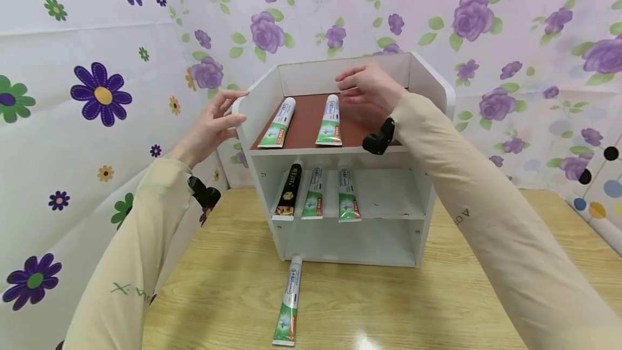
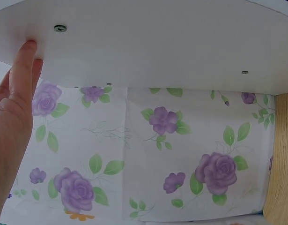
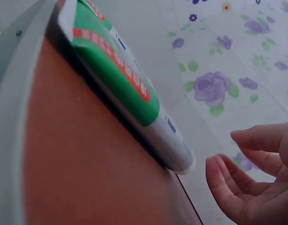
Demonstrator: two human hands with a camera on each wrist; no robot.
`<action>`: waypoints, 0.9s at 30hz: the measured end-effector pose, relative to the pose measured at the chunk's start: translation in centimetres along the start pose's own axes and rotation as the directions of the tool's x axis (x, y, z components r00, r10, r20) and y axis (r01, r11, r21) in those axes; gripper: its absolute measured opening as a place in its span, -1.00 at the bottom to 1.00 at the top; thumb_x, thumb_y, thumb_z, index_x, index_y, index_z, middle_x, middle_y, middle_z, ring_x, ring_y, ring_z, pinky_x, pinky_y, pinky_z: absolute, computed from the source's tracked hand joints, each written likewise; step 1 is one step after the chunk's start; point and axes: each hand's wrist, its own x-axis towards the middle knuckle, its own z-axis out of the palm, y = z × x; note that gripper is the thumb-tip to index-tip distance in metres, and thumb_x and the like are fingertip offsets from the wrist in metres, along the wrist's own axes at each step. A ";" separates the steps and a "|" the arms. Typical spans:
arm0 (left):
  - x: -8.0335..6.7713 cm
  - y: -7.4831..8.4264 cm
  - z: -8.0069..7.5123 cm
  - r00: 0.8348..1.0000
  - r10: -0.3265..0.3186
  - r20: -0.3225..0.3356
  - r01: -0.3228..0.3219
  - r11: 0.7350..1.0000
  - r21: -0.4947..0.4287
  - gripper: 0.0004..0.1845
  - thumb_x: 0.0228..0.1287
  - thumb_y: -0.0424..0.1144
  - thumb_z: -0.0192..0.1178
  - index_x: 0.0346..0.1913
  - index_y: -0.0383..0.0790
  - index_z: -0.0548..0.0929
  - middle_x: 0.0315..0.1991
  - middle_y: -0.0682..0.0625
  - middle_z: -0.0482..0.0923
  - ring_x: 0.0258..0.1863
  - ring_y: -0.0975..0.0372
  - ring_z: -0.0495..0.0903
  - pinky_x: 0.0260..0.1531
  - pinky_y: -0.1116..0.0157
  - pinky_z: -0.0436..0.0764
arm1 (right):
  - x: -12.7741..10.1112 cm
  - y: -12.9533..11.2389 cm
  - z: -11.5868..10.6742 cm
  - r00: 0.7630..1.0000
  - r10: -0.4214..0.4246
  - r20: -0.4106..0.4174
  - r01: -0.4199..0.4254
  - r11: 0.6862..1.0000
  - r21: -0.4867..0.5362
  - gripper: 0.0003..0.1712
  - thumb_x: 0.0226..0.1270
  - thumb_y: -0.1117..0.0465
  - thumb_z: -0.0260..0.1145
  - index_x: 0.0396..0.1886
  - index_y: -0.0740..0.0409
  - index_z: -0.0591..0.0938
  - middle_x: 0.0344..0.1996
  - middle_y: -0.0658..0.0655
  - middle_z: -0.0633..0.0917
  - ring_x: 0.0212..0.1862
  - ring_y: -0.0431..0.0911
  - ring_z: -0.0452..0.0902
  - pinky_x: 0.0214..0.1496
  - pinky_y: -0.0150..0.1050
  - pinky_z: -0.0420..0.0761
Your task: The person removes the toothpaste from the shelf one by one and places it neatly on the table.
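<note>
A small white shelf unit (image 1: 350, 239) with a brown top board stands on the table. My left hand (image 1: 206, 126) touches its left side panel (image 2: 153, 51) near the upper front corner, fingers extended. Over the top board, my right hand (image 1: 371, 86) hovers with loosely bent fingers and nothing between them. Just left of that hand lies a green-and-white toothpaste tube (image 1: 330, 123), apart from the fingertips in the right wrist view. Farther left on the same board is a second toothpaste tube (image 1: 279, 123).
On the middle shelf lie a black toothpaste tube (image 1: 290, 190) and two green-and-white ones. Another green-and-white tube (image 1: 289, 307) lies on the wooden table (image 1: 218, 285) in front of the unit. Flowered sheets (image 1: 369, 9) hang behind and at the sides.
</note>
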 end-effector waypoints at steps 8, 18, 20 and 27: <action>0.0 0.0 0.1 1.000 0.009 -0.012 -0.009 1.000 -0.013 -0.59 0.23 -0.46 0.04 0.11 -0.04 0.41 0.26 -0.13 0.10 0.02 0.05 0.34 -0.19 0.21 0.50 | 1.2 0.4 0.6 0.990 0.142 -0.014 -0.143 0.990 -0.003 -0.72 0.23 0.35 0.20 -0.04 0.22 0.51 -0.18 0.21 0.51 -0.32 -0.02 0.49 -0.07 -0.21 0.48; -0.1 -0.3 0.2 1.000 0.009 -0.020 -0.009 1.000 -0.026 -0.59 0.22 -0.45 0.05 0.11 -0.05 0.41 0.24 -0.14 0.12 -0.03 0.07 0.38 -0.23 0.22 0.51 | 1.6 1.0 1.1 0.991 0.136 -0.006 -0.136 0.984 -0.111 -0.59 0.14 0.29 0.32 0.02 0.18 0.51 -0.34 0.10 0.52 -0.42 -0.12 0.45 -0.21 -0.33 0.52; 0.0 -0.3 0.2 1.000 0.008 -0.022 -0.009 1.000 -0.029 -0.60 0.22 -0.45 0.06 0.10 -0.04 0.42 0.24 -0.14 0.12 -0.06 0.09 0.39 -0.23 0.22 0.51 | 1.6 1.0 1.1 0.991 0.130 -0.009 -0.131 0.985 -0.112 -0.60 0.12 0.29 0.33 -0.01 0.18 0.52 -0.38 0.09 0.54 -0.45 -0.13 0.45 -0.27 -0.36 0.53; 0.1 -0.1 0.2 1.000 0.001 -0.019 -0.001 1.000 -0.009 -0.60 0.22 -0.42 0.08 0.10 -0.04 0.41 0.26 -0.12 0.10 -0.04 0.08 0.37 -0.23 0.22 0.50 | 1.1 1.0 1.7 0.998 0.064 0.017 -0.059 0.975 -0.215 -0.50 0.08 0.25 0.37 0.06 0.18 0.51 -0.49 0.03 0.53 -0.53 -0.17 0.37 -0.37 -0.39 0.50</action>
